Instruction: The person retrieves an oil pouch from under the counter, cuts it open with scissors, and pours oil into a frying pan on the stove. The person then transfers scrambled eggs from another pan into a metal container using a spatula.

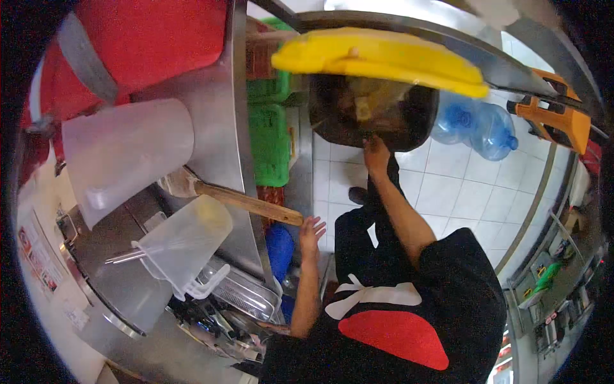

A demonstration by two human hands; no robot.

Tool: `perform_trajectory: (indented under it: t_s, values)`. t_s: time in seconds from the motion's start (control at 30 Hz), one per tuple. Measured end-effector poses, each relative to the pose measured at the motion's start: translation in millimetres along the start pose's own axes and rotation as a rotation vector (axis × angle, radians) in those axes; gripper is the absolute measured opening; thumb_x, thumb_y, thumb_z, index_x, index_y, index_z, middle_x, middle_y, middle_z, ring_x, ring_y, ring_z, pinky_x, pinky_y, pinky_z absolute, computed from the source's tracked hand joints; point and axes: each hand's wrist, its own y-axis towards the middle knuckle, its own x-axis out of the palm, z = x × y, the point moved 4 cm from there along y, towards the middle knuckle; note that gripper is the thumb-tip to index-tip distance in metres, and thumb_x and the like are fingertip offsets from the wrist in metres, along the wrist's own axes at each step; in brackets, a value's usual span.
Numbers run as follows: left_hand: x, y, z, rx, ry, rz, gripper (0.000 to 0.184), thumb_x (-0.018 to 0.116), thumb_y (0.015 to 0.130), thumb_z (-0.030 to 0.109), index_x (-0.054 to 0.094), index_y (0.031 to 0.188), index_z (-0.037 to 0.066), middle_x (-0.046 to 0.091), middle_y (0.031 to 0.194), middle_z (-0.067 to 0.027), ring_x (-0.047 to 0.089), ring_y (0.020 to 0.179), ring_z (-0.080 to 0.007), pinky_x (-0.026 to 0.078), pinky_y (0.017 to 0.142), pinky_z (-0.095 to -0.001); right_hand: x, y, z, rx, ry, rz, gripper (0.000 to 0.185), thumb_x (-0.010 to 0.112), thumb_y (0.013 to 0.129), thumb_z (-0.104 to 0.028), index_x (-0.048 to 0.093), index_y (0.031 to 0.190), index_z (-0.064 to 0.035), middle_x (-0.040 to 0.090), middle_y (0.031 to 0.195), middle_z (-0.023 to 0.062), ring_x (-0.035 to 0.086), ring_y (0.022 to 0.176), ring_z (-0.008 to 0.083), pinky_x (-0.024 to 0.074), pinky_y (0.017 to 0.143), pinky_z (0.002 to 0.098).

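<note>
My left hand (311,235) is open with its fingers spread, beside the tip of a long wooden handle (252,205) that juts past the counter edge. Whether they touch is unclear. My right hand (377,155) reaches to the near rim of a dark bin (409,131). Its fingers are blurred and partly lost against the bin, so their grip cannot be made out. The bin's yellow lid (384,57) stands raised at the far side. Inside the bin lies indistinct pale waste (363,107).
On the steel counter (220,121) lie a large translucent container (131,147), a plastic jug (185,240) with a whisk-like wire tool, and a metal tray of utensils (246,297). Green crates (268,144) sit below. Blue water bottles (492,131) lie on the tiled floor (441,185).
</note>
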Motion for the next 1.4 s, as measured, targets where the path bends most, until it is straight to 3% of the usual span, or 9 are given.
perform_trajectory:
  t_s: [0.13, 0.2, 0.43, 0.57, 1.0, 1.17, 1.23, 1.3, 1.4]
  values:
    - [-10, 1, -27, -0.022, 0.027, 0.018, 0.044, 0.049, 0.09, 0.032, 0.042, 0.123, 0.003, 0.054, 0.116, -0.0158, 0.059, 0.097, -0.0283, 0.048, 0.082, -0.038, 22, -44, -87, -0.052, 0.151, 0.022, 0.026, 0.062, 0.077, -0.002, 0.053, 0.101, -0.0006, 0.055, 0.088, 0.0138, 0.056, 0.082, 0.0255, 0.0459, 0.071, 0.034]
    - [-13, 9, -34, 0.003, -0.006, 0.006, 0.044, 0.049, 0.091, 0.033, 0.042, 0.123, 0.003, 0.053, 0.116, -0.0152, 0.058, 0.099, -0.0283, 0.047, 0.084, -0.0394, 105, -80, -64, 0.004, 0.375, -0.456, 0.032, 0.061, 0.08, -0.012, 0.052, 0.108, -0.0004, 0.054, 0.098, 0.0186, 0.056, 0.089, 0.031, 0.0463, 0.078, 0.039]
    - [-50, 127, -37, 0.12, -0.036, 0.256, 0.041, 0.047, 0.092, 0.032, 0.044, 0.121, 0.003, 0.053, 0.114, -0.0135, 0.057, 0.099, -0.0262, 0.048, 0.082, -0.0358, 334, -123, 18, 0.099, 0.179, -0.623, 0.045, 0.063, 0.079, -0.022, 0.051, 0.115, 0.001, 0.055, 0.113, 0.0216, 0.053, 0.103, 0.0362, 0.0436, 0.086, 0.0426]
    - [-66, 189, -35, 0.26, 0.014, 0.295, 0.039, 0.046, 0.091, 0.027, 0.048, 0.119, 0.0, 0.052, 0.117, -0.0133, 0.053, 0.104, -0.0253, 0.045, 0.086, -0.0349, 309, -129, -3, 0.124, 0.185, -0.283, 0.047, 0.063, 0.079, -0.022, 0.05, 0.116, 0.0023, 0.056, 0.111, 0.0226, 0.054, 0.101, 0.036, 0.0423, 0.087, 0.0431]
    - [-53, 255, -48, 0.478, 0.633, 0.051, 0.04, 0.049, 0.091, 0.024, 0.05, 0.117, -0.005, 0.052, 0.118, -0.0146, 0.048, 0.109, -0.0255, 0.035, 0.094, -0.0333, 315, -111, 24, 0.149, 0.56, -0.482, 0.041, 0.074, 0.071, -0.031, 0.058, 0.092, -0.0006, 0.053, 0.095, 0.0166, 0.053, 0.088, 0.0283, 0.0429, 0.079, 0.0376]
    - [-156, 308, -94, 1.053, 1.261, 0.747, 0.048, 0.035, 0.096, 0.018, 0.023, 0.139, 0.002, 0.024, 0.144, -0.0131, 0.029, 0.129, -0.0212, 0.026, 0.106, -0.0333, 271, -123, -57, -0.039, 0.612, -0.323, 0.035, 0.074, 0.07, -0.03, 0.054, 0.081, -0.0026, 0.051, 0.068, 0.0137, 0.052, 0.069, 0.0284, 0.0432, 0.068, 0.0377]
    - [-165, 282, -56, 0.81, 1.207, 0.206, 0.052, 0.036, 0.096, 0.02, 0.016, 0.141, 0.003, 0.021, 0.145, -0.0133, 0.027, 0.131, -0.0203, 0.024, 0.107, -0.0309, 279, -132, -87, 0.014, 0.8, -0.651, 0.034, 0.072, 0.071, -0.029, 0.053, 0.081, -0.0029, 0.05, 0.068, 0.0148, 0.051, 0.069, 0.0287, 0.0432, 0.066, 0.0372]
    - [-144, 278, -45, 0.945, 0.527, 0.297, 0.05, 0.049, 0.09, 0.024, 0.031, 0.131, 0.0, 0.048, 0.12, -0.0188, 0.047, 0.109, -0.0243, 0.037, 0.092, -0.0341, 267, -121, -94, 0.064, 0.852, -0.743, 0.032, 0.07, 0.072, -0.026, 0.052, 0.084, -0.0022, 0.05, 0.068, 0.0157, 0.053, 0.072, 0.0295, 0.0435, 0.068, 0.0379]
    - [-118, 277, 0, 0.851, 0.189, 0.307, 0.049, 0.049, 0.089, 0.024, 0.032, 0.129, 0.0, 0.048, 0.115, -0.0181, 0.047, 0.105, -0.0237, 0.037, 0.089, -0.0343, 281, -114, -97, 0.009, 0.954, -0.566, 0.029, 0.066, 0.074, -0.02, 0.051, 0.089, -0.0012, 0.051, 0.067, 0.0156, 0.055, 0.074, 0.0308, 0.0448, 0.068, 0.0395]
